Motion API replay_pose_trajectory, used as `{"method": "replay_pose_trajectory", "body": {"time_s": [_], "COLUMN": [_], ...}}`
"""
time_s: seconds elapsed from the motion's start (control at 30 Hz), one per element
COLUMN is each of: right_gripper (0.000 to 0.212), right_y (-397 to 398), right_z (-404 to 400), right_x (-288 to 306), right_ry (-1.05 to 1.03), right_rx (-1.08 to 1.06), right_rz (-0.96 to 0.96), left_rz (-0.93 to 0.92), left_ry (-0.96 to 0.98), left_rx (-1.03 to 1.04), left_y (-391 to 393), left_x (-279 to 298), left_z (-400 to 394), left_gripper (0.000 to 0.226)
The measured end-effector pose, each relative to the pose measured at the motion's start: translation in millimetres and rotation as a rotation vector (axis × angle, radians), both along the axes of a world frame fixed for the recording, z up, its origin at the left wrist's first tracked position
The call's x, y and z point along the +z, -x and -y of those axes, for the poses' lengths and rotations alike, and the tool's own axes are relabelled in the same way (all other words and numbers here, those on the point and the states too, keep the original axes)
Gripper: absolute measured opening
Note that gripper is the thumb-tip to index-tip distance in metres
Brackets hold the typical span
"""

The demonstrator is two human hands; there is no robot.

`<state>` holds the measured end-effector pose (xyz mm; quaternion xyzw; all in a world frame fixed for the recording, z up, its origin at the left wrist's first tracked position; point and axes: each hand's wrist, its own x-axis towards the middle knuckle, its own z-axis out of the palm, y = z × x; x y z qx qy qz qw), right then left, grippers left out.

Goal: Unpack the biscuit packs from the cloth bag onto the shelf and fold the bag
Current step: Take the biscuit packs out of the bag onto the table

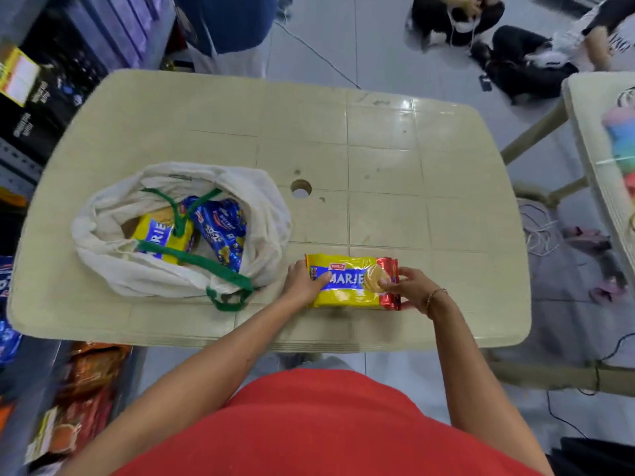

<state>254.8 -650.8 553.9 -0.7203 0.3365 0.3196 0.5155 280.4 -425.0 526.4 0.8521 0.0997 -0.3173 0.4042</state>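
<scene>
Gripping Marie biscuit pack [352, 281] endwise | left hand [302, 281], right hand [409, 286] pinching ends, steadying it | right of cloth bag [178, 231]

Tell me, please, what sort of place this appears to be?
Probably a small shop or stockroom: shelving with snack packets at left, stacked boxed goods behind, and a plastic table serving as workspace.

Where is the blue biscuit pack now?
The blue pack lies inside the open cloth bag, left on the table, right beside a yellow pack.

A red top [319, 427], bare forearms, and a thin bracelet [435, 295].
</scene>
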Motion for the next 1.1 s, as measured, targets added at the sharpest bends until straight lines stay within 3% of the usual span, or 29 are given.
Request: {"method": "replay_pose_trajectory", "body": {"time_s": [0.1,0.17,0.23,0.3,0.37,0.47,0.57,0.7,0.87,0.93,1.03,1.1], "right_gripper": [0.062,0.08,0.089,0.07,0.04,0.021,0.027,0.028,0.027,0.029,0.053,0.056], "right_y": [-5,-14,-31,-53,-74,-89,-87,-94,-113,-122,-130,-135], "right_z": [3,3,-6,-32,-76,-164,-252,-319,-363,-381,-401,-412], "right_x": [-3,4,23,48,70,89,81,53,35,28,17,10], "right_ry": [0.051,0.261,0.528,0.584,0.507,0.289,0.158,0.347,0.461,0.515,0.525,0.554], "right_rx": [0.063,0.227,0.331,0.296,0.239,0.267,0.616,0.998,1.124,1.126,1.069,0.965], "right_rz": [-0.049,-0.024,0.133,0.381,0.647,0.892,0.76,0.465,0.372,0.365,0.304,0.317], "left_rz": [-0.001,0.014,0.052,0.119,0.281,0.676,0.496,0.455,0.473,0.327,0.106,0.046], "left_ry": [-0.002,-0.063,-0.132,-0.082,-0.009,-0.259,-0.334,-0.354,-0.454,-0.417,-0.253,-0.141], "left_rx": [-0.009,-0.079,-0.205,-0.184,-0.02,0.024,-0.159,-0.225,-0.235,-0.136,0.237,0.383], "left_y": [0,-2,-11,-28,-44,-59,-46,-10,22,32,31,20], "left_x": [2,9,23,44,66,68,42,18,-5,-18,-22,-17], "left_z": [1,-5,-19,-43,-77,-137,-187,-216,-240,-260,-291,-302], "left_gripper": [0.062,0.067,0.061,0.042,0.024,0.026,0.035,0.061,0.034,0.04,0.055,0.056]}}
